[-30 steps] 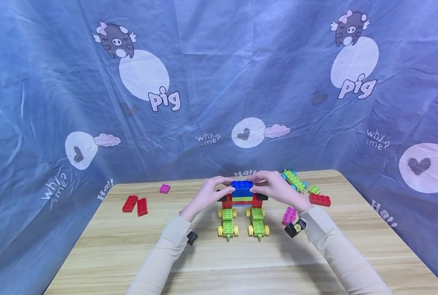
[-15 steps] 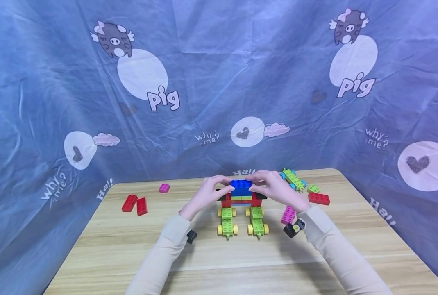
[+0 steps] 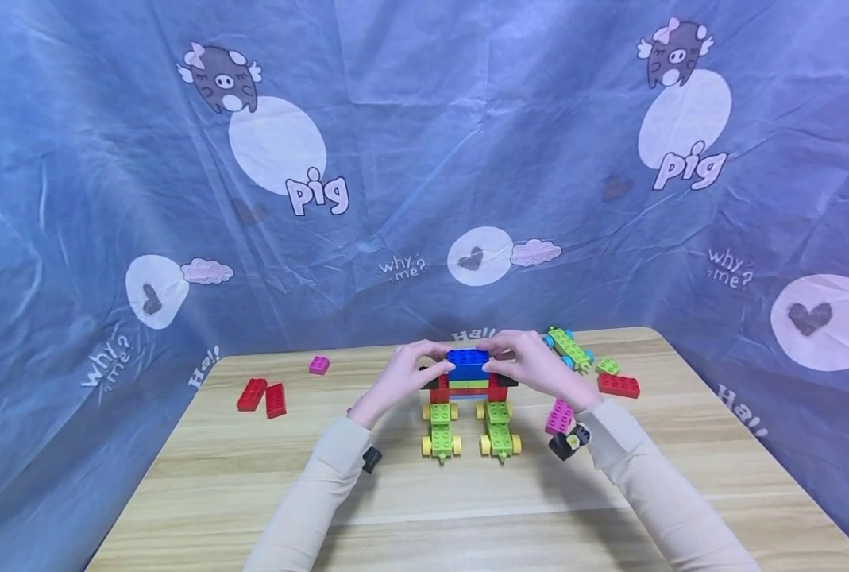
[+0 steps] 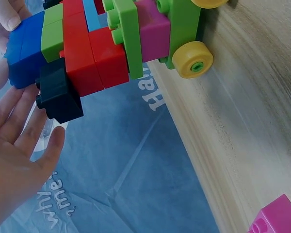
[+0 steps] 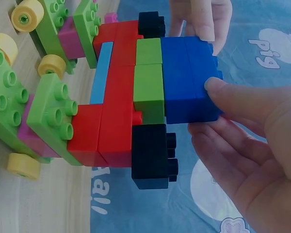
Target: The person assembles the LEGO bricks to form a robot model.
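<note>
A toy structure of building bricks stands on two lime wheeled bases point(image 3: 441, 438) with yellow wheels. At its top sit two stacked blue bricks point(image 5: 186, 80), above lime bricks point(image 5: 149, 90). Below those come red bricks point(image 5: 117, 97) and a light blue piece point(image 5: 102, 73), with a black brick point(image 5: 149, 158) at each side. My left hand point(image 3: 404, 376) holds the blue bricks at their left end, thumb on the near face. My right hand point(image 3: 538, 367) grips the right end likewise, its thumb at the upper blue brick and its fingers behind.
Two red bricks point(image 3: 275, 400) and a small pink brick point(image 3: 319, 365) lie at the left on the wooden table point(image 3: 424, 516). To the right are a pink brick point(image 3: 558, 415), a red brick point(image 3: 619, 385), a small lime brick point(image 3: 607, 366) and a blue-wheeled lime base point(image 3: 569, 348). A patterned curtain hangs behind.
</note>
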`<state>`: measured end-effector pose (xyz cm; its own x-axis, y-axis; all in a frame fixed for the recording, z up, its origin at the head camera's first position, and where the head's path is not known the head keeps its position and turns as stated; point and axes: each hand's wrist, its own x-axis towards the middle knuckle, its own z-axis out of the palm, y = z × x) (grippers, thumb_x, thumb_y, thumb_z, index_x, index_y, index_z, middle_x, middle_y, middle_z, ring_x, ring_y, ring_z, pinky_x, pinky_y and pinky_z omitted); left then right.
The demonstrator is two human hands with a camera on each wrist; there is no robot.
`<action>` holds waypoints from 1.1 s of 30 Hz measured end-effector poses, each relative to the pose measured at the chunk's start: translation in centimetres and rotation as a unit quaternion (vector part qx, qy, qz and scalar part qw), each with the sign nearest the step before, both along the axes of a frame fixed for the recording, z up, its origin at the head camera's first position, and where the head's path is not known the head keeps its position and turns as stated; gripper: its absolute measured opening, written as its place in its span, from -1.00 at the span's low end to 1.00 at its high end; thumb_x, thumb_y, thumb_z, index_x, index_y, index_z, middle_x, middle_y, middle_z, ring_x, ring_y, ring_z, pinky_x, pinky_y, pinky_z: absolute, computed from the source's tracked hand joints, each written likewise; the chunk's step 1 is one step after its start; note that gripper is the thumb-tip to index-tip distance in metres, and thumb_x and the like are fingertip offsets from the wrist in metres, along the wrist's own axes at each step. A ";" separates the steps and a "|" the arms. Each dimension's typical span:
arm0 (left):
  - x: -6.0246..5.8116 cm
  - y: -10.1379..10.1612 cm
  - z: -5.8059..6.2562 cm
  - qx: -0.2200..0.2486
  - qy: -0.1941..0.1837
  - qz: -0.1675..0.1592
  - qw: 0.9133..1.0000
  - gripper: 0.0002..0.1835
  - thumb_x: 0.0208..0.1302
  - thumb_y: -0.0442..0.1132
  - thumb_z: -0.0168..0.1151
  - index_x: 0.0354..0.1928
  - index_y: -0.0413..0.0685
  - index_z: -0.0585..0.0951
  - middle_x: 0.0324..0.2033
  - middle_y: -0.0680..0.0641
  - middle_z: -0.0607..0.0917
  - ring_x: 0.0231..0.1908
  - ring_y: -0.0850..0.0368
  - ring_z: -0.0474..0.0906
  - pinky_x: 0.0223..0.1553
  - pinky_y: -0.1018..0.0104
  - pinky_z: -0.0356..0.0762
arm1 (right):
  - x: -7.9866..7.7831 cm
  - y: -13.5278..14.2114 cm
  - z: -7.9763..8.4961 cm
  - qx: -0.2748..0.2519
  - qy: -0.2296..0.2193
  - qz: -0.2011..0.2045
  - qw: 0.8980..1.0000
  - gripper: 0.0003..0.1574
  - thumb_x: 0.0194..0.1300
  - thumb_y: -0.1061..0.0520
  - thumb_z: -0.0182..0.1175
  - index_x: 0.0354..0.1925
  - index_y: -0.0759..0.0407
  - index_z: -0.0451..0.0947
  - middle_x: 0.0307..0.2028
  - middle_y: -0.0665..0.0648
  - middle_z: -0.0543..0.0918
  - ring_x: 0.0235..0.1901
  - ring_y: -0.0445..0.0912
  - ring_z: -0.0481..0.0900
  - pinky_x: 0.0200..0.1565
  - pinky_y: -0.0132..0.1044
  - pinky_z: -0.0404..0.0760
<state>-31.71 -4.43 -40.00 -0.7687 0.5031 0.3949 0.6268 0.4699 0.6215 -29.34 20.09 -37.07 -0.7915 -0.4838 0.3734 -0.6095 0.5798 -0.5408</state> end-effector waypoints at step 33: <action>0.2 -0.3 -0.1 -0.013 0.009 0.003 1.000 -0.59 0.22 0.04 0.21 0.05 0.03 0.60 -0.14 0.01 0.71 -0.13 0.17 0.61 -0.07 0.21 0.59 | -0.2 0.0 0.0 -0.005 -0.036 -0.008 0.999 -0.53 0.15 0.15 0.30 0.03 0.27 0.56 -0.16 0.18 0.70 -0.17 -0.03 0.68 -0.15 -0.29 0.69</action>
